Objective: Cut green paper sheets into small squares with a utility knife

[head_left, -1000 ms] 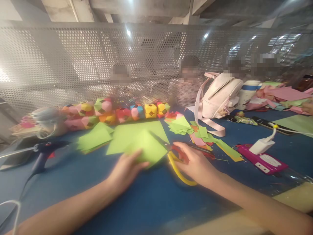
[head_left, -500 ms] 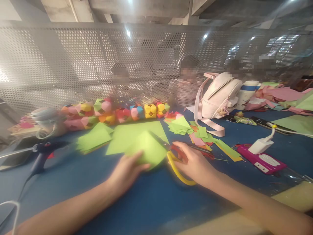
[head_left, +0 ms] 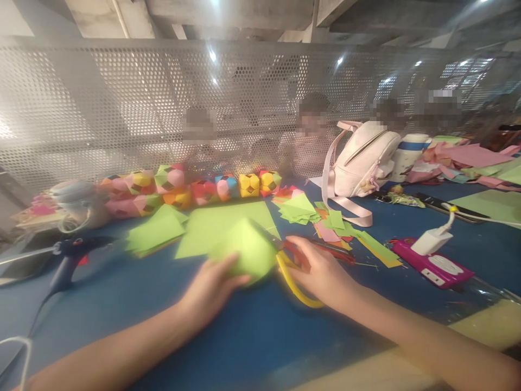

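Observation:
My left hand (head_left: 215, 279) is closed on a light green sheet of paper (head_left: 248, 250), its thumb lying on top. In my right hand (head_left: 313, 269) is a pair of scissors (head_left: 295, 288) with a yellow handle loop and some red near the fingers. The blades are blurred and lie at the upper right edge of the green sheet; whether they are parted I cannot tell. Under and behind the held sheet, a larger green sheet (head_left: 207, 220) lies flat on the blue table (head_left: 228, 347).
Stacks of green paper squares (head_left: 157, 231) and paper scraps (head_left: 337, 222) lie around. Folded paper balls (head_left: 203, 191) line a perforated screen (head_left: 244, 92). A glue gun (head_left: 71, 258) stands left; a pink backpack (head_left: 362, 157) and a magenta power strip (head_left: 437, 266) are at the right.
The view has shifted very slightly. Both hands, the green sheet and the scissors keep nearly the same positions.

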{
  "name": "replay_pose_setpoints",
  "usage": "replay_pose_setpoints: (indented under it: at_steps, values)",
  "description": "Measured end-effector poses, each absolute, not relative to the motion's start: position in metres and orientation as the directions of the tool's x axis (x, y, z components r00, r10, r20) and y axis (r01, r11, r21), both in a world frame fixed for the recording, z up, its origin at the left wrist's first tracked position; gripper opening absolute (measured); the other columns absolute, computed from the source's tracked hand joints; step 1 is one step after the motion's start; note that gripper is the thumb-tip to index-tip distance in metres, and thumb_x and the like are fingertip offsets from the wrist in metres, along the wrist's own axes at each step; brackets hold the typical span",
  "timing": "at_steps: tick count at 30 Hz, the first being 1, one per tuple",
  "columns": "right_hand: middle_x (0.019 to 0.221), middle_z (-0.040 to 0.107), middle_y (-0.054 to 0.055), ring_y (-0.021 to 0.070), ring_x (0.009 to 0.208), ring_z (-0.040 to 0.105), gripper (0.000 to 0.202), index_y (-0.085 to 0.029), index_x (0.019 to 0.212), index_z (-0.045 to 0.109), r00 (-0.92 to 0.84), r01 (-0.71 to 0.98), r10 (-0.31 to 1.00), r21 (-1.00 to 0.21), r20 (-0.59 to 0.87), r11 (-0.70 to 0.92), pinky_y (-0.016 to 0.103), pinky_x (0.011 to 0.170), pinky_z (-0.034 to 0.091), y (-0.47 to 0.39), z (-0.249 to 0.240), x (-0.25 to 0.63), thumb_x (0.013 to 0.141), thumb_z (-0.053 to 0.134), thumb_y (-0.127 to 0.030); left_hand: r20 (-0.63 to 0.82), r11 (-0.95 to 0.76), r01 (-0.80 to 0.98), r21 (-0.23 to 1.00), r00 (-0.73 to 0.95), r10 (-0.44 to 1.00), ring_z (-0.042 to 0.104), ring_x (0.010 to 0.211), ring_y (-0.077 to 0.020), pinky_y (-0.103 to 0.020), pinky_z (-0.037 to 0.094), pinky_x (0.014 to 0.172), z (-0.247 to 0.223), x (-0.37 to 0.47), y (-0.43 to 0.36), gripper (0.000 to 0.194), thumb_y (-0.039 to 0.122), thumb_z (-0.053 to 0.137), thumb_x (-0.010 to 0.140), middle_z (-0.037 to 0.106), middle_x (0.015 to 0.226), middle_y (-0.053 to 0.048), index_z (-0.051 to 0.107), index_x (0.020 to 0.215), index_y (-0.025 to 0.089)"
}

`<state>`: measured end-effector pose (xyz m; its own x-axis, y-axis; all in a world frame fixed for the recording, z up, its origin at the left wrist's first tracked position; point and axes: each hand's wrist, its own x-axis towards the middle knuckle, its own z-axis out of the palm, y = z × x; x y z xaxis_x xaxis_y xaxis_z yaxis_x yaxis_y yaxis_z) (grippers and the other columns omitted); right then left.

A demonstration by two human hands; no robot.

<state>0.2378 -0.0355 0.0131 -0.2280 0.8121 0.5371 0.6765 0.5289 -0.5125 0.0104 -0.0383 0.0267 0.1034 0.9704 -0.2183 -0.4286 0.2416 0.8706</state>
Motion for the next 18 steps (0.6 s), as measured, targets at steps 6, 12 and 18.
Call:
replay_pose_setpoints:
  at_steps: [6, 12, 18]
  values:
    - [0.082, 0.071, 0.004, 0.0178, 0.067, 0.067, 0.040, -0.020, 0.116, 0.057, -0.240, 0.685, 0.796, -0.484, 0.556, 0.545, 0.027, 0.057, 0.056, -0.036, 0.012, 0.238, 0.085, 0.059, -0.045, -0.222, 0.245, -0.447, 0.860, 0.104, 0.970, 0.070, 0.073, -0.0169, -0.022, 0.061, 0.058, 0.025, 0.010, -0.037, 0.021, 0.013, 0.077, 0.072, 0.073, 0.090, -0.006, 0.069, 0.092, 0.012]
    - [0.083, 0.072, 0.006, 0.0184, 0.069, 0.068, 0.042, -0.018, 0.117, 0.056, -0.246, 0.656, 0.826, -0.540, 0.508, 0.527, 0.028, 0.057, 0.056, -0.037, 0.013, 0.239, 0.087, 0.058, -0.046, -0.213, 0.238, -0.417, 0.877, 0.106, 0.971, 0.070, 0.074, -0.0181, -0.024, 0.060, 0.062, 0.017, 0.005, -0.035, 0.028, 0.012, 0.080, 0.068, 0.073, 0.090, -0.007, 0.069, 0.093, 0.011]
    - [0.082, 0.071, 0.007, 0.0192, 0.072, 0.068, 0.043, -0.017, 0.116, 0.055, -0.188, 0.621, 0.797, -0.559, 0.574, 0.549, 0.028, 0.061, 0.056, -0.034, 0.013, 0.247, 0.088, 0.055, -0.049, -0.188, 0.211, -0.397, 0.893, 0.096, 0.977, 0.070, 0.072, -0.0179, -0.024, 0.059, 0.063, 0.010, 0.000, -0.031, 0.026, 0.012, 0.080, 0.068, 0.072, 0.085, -0.007, 0.069, 0.091, 0.012]
